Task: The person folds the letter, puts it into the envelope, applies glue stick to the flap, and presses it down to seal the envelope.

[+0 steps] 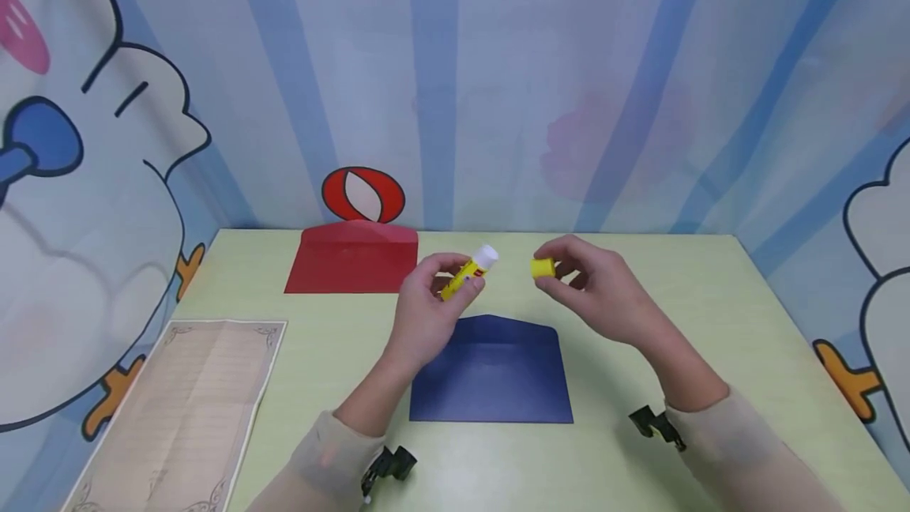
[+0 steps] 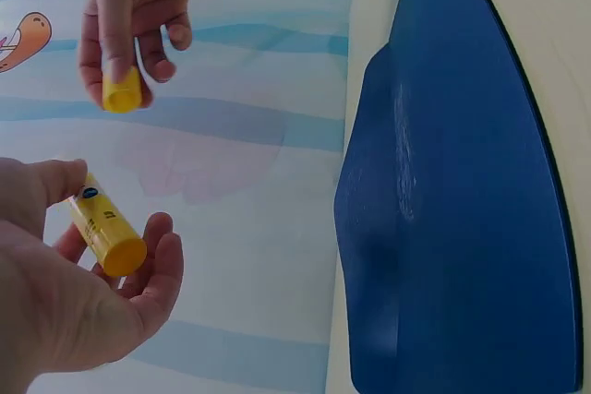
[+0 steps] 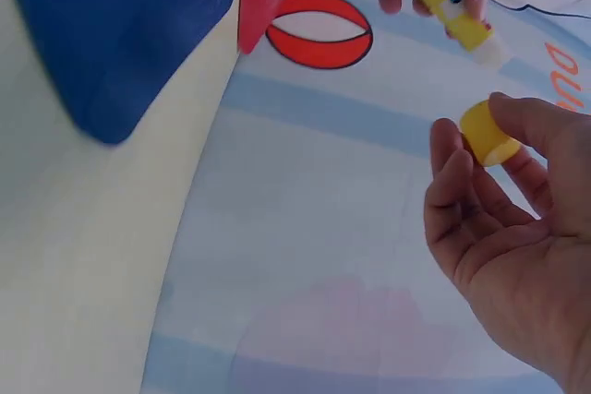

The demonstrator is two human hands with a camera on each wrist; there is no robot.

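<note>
A yellow glue stick (image 1: pixel 462 276) with its white end bared is gripped by my left hand (image 1: pixel 430 310), tilted up to the right. Its yellow cap (image 1: pixel 543 269) is pinched between thumb and fingers of my right hand (image 1: pixel 604 291), a short way to the right of the stick and apart from it. Both hands are held up above the table. Below them lies a dark blue envelope (image 1: pixel 492 382) with its flap spread toward the back; the left hand and wrist cover its upper left part. In the left wrist view the glue stick's yellow base (image 2: pixel 124 256) faces the camera.
A red envelope (image 1: pixel 348 263) lies at the back left of the pale table (image 1: pixel 640 464). A creased, lined sheet of paper (image 1: pixel 192 409) with ornate corners lies along the left edge. A printed curtain (image 1: pixel 490 85) stands behind the table.
</note>
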